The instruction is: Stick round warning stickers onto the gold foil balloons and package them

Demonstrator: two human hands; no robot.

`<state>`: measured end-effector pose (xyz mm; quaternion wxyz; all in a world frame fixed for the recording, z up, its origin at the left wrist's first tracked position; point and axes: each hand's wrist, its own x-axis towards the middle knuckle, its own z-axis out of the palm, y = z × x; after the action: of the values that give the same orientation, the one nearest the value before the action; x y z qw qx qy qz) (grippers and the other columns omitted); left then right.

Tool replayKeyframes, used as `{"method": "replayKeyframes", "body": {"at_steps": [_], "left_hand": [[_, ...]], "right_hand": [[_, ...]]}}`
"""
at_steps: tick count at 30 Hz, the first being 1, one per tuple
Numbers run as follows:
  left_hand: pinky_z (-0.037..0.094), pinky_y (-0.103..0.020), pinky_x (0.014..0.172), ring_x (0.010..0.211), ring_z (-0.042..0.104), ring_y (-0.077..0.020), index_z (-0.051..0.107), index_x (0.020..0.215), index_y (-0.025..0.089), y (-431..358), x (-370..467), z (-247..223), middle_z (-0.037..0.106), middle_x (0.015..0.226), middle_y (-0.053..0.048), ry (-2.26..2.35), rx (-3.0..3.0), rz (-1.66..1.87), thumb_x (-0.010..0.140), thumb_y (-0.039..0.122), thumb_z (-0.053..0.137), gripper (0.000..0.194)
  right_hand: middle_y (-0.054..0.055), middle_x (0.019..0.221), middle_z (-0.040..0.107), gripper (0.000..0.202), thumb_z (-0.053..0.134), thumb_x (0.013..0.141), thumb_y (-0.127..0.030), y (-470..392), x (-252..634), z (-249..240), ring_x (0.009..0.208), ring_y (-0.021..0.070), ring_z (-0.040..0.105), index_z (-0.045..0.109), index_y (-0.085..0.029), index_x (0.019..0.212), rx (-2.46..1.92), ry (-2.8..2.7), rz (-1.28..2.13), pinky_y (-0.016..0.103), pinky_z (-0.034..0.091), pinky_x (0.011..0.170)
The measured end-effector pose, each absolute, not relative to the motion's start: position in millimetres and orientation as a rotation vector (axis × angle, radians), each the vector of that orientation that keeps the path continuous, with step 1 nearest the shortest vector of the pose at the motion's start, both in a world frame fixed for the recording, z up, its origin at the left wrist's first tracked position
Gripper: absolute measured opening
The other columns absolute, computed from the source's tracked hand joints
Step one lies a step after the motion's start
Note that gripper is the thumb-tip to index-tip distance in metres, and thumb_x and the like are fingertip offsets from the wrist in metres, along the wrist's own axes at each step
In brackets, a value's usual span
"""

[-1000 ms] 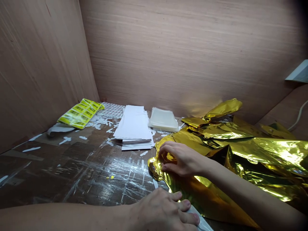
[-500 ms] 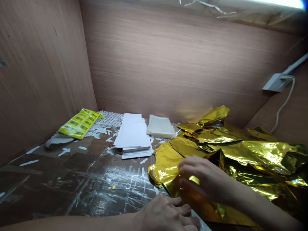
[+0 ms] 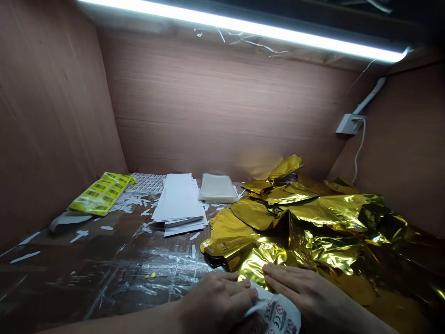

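Observation:
My left hand (image 3: 222, 299) is at the bottom middle, its fingers bent over the edge of a white sticker sheet (image 3: 278, 317) printed with CE marks and red crossed-out circles. The sheet curves up between my two hands; its lower part is cut off by the frame edge. My right hand (image 3: 301, 290) lies with fingers stretched out at the sheet's right side, its fingertips on a shiny gold foil piece (image 3: 259, 264). Beyond both hands, more flat gold foil pieces (image 3: 229, 232) overlap in a loose heap across the right side.
A stack of white cards (image 3: 177, 199) stands behind the hands, beside a pile of clear plastic sleeves (image 3: 218, 188). Yellow barcode labels (image 3: 100, 195) lie at the left, near a white label sheet (image 3: 148, 182) and paper scraps. Wooden walls (image 3: 194, 106) surround the table; a lamp (image 3: 243, 28) hangs above.
My right hand has come down from over the foil to beside my left hand, fingers now straight. The sticker sheet's printed face shows more. The view has tilted up, bringing the lamp in.

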<state>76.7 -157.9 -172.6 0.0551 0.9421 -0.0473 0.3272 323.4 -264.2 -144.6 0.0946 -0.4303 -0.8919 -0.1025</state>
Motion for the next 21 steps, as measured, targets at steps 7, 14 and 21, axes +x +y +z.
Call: {"method": "replayKeyframes", "body": {"at_steps": [7, 14, 21], "left_hand": [[0.056, -0.026, 0.063, 0.056, 0.069, -0.0160, 0.064, 0.102, 0.015, -161.3, 70.4, -163.4, 0.073, 0.070, -0.005, -0.305, 2.589, 1.150, 0.107, 0.031, 0.048, 0.023], [0.058, -0.030, 0.093, 0.074, 0.077, -0.0161, 0.056, 0.096, 0.019, -159.6, 72.2, -162.2, 0.081, 0.095, -0.004, -0.427, 2.505, 1.060, 0.108, 0.027, 0.048, 0.017], [0.056, -0.027, 0.063, 0.066, 0.073, -0.0185, 0.056, 0.097, 0.018, -158.4, 73.8, -161.8, 0.077, 0.082, -0.009, -0.474, 2.529, 0.879, 0.108, 0.022, 0.037, 0.022]], "right_hand": [[0.020, 0.109, 0.078, 0.039, 0.038, 0.095, 0.001, -275.4, 311.0, -153.7, 0.097, 0.0259, 0.075, 0.074, -0.006, 0.106, -1.183, -2.580, -0.665, 0.033, 0.062, 0.081], [0.009, 0.088, 0.070, 0.032, 0.039, 0.108, -0.019, -266.2, 315.0, -143.3, 0.072, 0.0189, 0.064, 0.066, -0.015, 0.092, -1.345, -2.383, -0.252, 0.030, 0.057, 0.067], [0.016, 0.117, 0.075, 0.029, 0.044, 0.103, -0.009, -266.0, 311.6, -150.9, 0.107, 0.0250, 0.069, 0.070, -0.007, 0.117, -1.230, -2.495, -0.368, 0.035, 0.059, 0.097]]}}
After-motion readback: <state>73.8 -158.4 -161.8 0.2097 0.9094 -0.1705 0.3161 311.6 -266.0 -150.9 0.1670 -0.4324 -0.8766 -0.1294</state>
